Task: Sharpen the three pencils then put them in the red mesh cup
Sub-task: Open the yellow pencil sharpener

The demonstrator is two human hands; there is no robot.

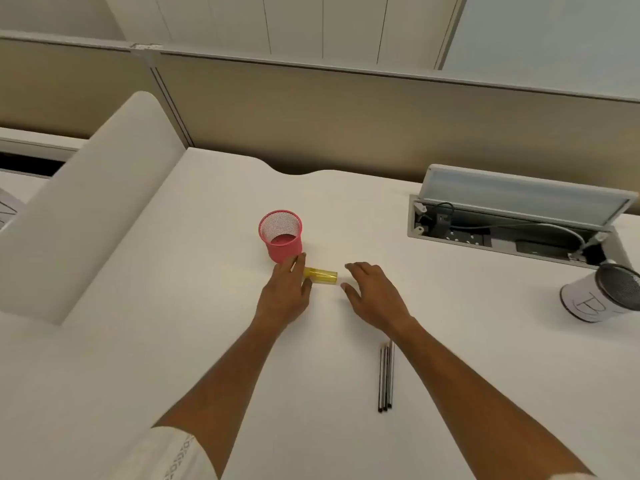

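Desk (166,348): left hand (285,294) touches sharpener (325,275); right hand (374,296) relaxed.

A white desk (194,348) runs up to a beige partition (346,116), with a rounded white side screen (97,202) standing along its left edge. Set into the desktop at right, a cable hatch (412,220) has its lid (519,195) propped up (grey cables (540,227) and a socket strip (464,237) lie inside). Near the hatch's right end stands a dark mesh pot wrapped in white paper (578,299), hand-marked "B".
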